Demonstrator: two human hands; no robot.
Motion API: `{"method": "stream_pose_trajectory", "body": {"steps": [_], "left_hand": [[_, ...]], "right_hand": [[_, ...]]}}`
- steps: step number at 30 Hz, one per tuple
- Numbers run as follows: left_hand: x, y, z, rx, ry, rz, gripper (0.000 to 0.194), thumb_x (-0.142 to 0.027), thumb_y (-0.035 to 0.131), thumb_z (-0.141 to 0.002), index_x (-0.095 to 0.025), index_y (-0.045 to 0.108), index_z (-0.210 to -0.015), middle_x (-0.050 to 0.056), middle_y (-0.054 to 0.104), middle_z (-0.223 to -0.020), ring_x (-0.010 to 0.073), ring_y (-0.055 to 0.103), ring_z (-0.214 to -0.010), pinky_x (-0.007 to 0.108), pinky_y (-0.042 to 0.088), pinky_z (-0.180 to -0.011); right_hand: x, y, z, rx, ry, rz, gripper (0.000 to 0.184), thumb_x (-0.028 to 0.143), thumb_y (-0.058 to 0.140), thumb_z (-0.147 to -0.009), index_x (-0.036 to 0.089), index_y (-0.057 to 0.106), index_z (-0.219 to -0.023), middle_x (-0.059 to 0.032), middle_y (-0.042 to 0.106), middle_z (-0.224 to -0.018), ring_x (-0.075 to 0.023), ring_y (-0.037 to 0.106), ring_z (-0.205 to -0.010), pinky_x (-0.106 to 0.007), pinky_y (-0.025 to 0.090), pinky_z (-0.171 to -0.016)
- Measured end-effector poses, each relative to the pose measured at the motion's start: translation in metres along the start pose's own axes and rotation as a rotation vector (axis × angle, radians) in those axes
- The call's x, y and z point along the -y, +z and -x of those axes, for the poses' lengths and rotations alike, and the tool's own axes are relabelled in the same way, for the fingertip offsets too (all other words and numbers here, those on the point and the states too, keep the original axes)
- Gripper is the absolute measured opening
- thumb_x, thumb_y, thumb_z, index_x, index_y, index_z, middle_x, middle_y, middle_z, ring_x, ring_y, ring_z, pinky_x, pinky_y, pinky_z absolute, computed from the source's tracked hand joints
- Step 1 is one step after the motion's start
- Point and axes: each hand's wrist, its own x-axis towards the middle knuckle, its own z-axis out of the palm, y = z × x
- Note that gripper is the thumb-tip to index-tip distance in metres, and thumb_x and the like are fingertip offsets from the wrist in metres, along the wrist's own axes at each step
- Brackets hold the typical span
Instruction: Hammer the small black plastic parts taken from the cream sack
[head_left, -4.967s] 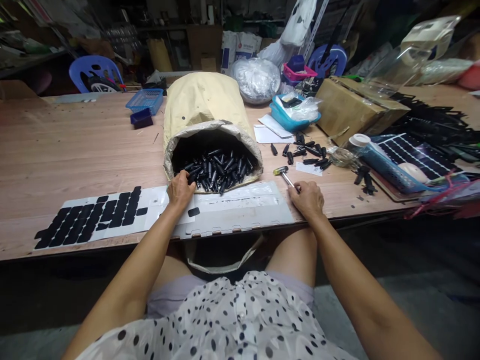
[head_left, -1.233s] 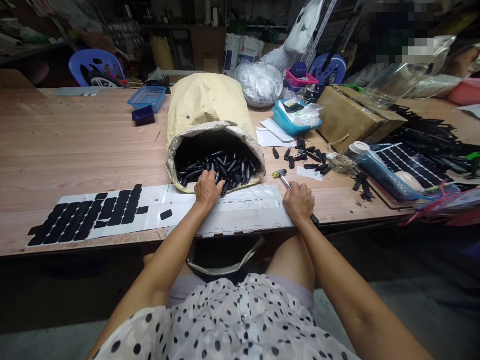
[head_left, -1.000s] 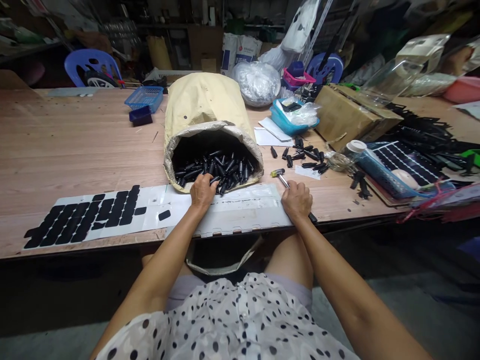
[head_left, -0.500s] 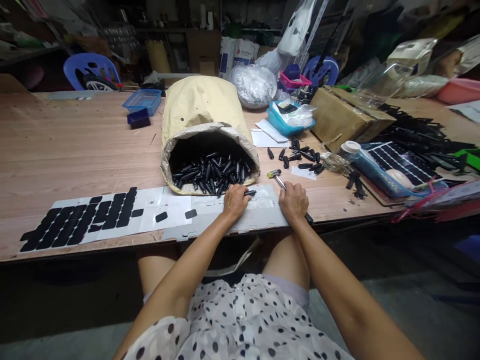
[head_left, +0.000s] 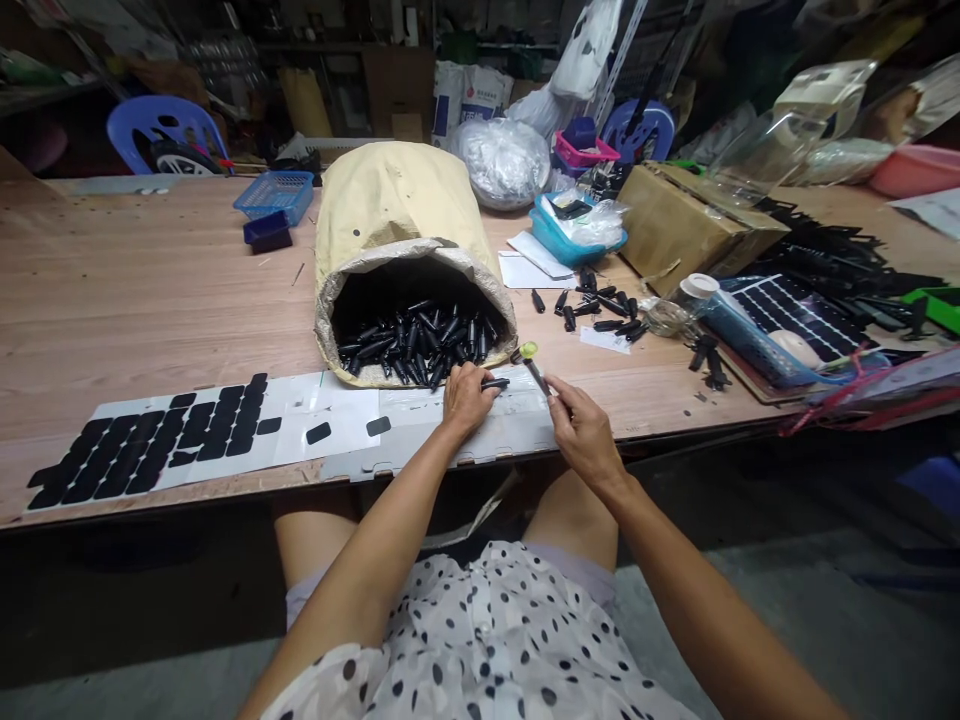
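Observation:
My left hand (head_left: pixel 468 398) is closed on a small black tapered part (head_left: pixel 495 384), holding it low over a grey-white board (head_left: pixel 517 425) at the table's front edge. My right hand (head_left: pixel 581 425) grips the handle of a small hammer (head_left: pixel 534 370), whose yellow-green head is raised just right of the black part, apart from it. Behind my left hand a cream sack (head_left: pixel 405 200) lies on its side, its mouth facing me. Many similar black parts (head_left: pixel 420 335) fill the mouth. More loose black parts (head_left: pixel 600 303) are scattered to the right.
Black rounded pads (head_left: pixel 135 440) lie in rows on white sheets at left. Blue baskets (head_left: pixel 276 197) stand behind them. On the right are a cardboard box (head_left: pixel 690 215), a turquoise basket (head_left: pixel 574 240) with plastic bags, and a blue tray (head_left: pixel 750 330) holding a striped black sheet.
My right hand has lifted and tilted the hammer, bringing its head leftward toward the black part. The left hand keeps its hold. The whole view has shifted slightly.

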Motion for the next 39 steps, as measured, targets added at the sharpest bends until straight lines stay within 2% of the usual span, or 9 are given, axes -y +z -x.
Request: {"method": "stream_pose_trajectory", "body": {"steps": [7, 11, 16, 21, 26, 31, 35, 37, 39], "left_hand": [[-0.004, 0.001, 0.0, 0.021, -0.037, 0.009, 0.009, -0.024, 0.069, -0.086, -0.024, 0.07, -0.095, 0.004, 0.063, -0.104, 0.0236, 0.052, -0.108, 0.036, 0.043, -0.095], [-0.006, 0.0, 0.0, 0.027, -0.037, 0.023, 0.007, -0.025, 0.069, -0.086, -0.025, 0.07, -0.093, 0.003, 0.063, -0.103, 0.0226, 0.052, -0.107, 0.035, 0.042, -0.095], [-0.007, -0.001, 0.0, 0.041, -0.05, 0.018, 0.007, -0.023, 0.069, -0.086, -0.025, 0.069, -0.092, 0.003, 0.063, -0.104, 0.0227, 0.052, -0.108, 0.035, 0.043, -0.095], [-0.006, 0.001, 0.001, 0.029, -0.024, 0.019, 0.009, -0.023, 0.069, -0.086, -0.025, 0.068, -0.095, 0.003, 0.062, -0.105, 0.0227, 0.051, -0.108, 0.035, 0.042, -0.096], [-0.005, 0.001, 0.002, 0.044, 0.003, -0.01, 0.01, -0.023, 0.067, -0.087, -0.024, 0.067, -0.097, 0.004, 0.062, -0.106, 0.023, 0.051, -0.107, 0.035, 0.043, -0.097], [-0.007, -0.003, -0.003, 0.055, 0.035, -0.01, 0.009, -0.023, 0.066, -0.088, -0.023, 0.068, -0.096, 0.005, 0.063, -0.106, 0.0243, 0.052, -0.109, 0.038, 0.043, -0.098], [-0.008, -0.009, 0.025, 0.082, 0.267, 0.058, 0.017, -0.026, 0.053, -0.096, -0.022, 0.066, -0.106, 0.007, 0.065, -0.109, 0.0231, 0.055, -0.108, 0.036, 0.044, -0.097], [0.001, -0.012, 0.058, 0.188, 0.504, 0.106, 0.024, -0.03, 0.045, -0.1, -0.021, 0.064, -0.111, 0.009, 0.067, -0.107, 0.0217, 0.058, -0.102, 0.034, 0.046, -0.093], [0.019, -0.012, 0.097, 0.391, 0.721, 0.105, 0.03, -0.038, 0.041, -0.101, -0.022, 0.063, -0.114, 0.009, 0.069, -0.102, 0.0207, 0.061, -0.094, 0.033, 0.047, -0.089]], "right_hand": [[0.009, 0.011, 0.015, 0.066, 0.03, 0.025, 0.039, 0.027, 0.042, -0.094, 0.021, 0.071, -0.12, -0.0091, 0.073, -0.093, -0.0229, 0.068, -0.088, -0.036, 0.055, -0.081], [0.014, 0.013, 0.017, 0.039, 0.037, -0.006, 0.039, 0.028, 0.043, -0.095, 0.023, 0.07, -0.122, -0.0089, 0.074, -0.1, -0.0226, 0.067, -0.094, -0.036, 0.055, -0.085], [0.017, 0.019, 0.021, 0.109, 0.041, -0.047, 0.037, 0.029, 0.043, -0.095, 0.026, 0.071, -0.12, -0.0077, 0.074, -0.103, -0.0223, 0.067, -0.095, -0.037, 0.054, -0.088], [-0.003, 0.009, -0.006, 0.036, 0.141, 0.109, 0.039, 0.029, 0.044, -0.094, 0.022, 0.07, -0.121, -0.0093, 0.071, -0.101, -0.0234, 0.064, -0.094, -0.036, 0.051, -0.086], [-0.029, 0.004, -0.048, 0.062, 0.42, 0.428, 0.04, 0.023, 0.045, -0.092, 0.02, 0.071, -0.123, -0.0121, 0.065, -0.102, -0.0249, 0.059, -0.093, -0.033, 0.044, -0.076], [-0.045, 0.019, -0.053, 0.065, 0.4, 0.55, 0.039, 0.022, 0.046, -0.093, 0.02, 0.069, -0.125, -0.0138, 0.06, -0.103, -0.0253, 0.053, -0.094, -0.032, 0.037, -0.07], [-0.049, 0.027, -0.047, 0.021, 0.333, 0.601, 0.036, 0.023, 0.046, -0.094, 0.019, 0.067, -0.123, -0.0139, 0.058, -0.1, -0.025, 0.05, -0.092, -0.032, 0.034, -0.068], [-0.05, 0.029, -0.046, 0.016, 0.323, 0.621, 0.035, 0.023, 0.046, -0.094, 0.019, 0.067, -0.123, -0.0137, 0.057, -0.099, -0.0251, 0.05, -0.091, -0.032, 0.034, -0.068], [-0.05, 0.03, -0.046, 0.01, 0.32, 0.635, 0.035, 0.023, 0.046, -0.094, 0.019, 0.067, -0.122, -0.0138, 0.057, -0.099, -0.0253, 0.05, -0.09, -0.032, 0.034, -0.067]]}}
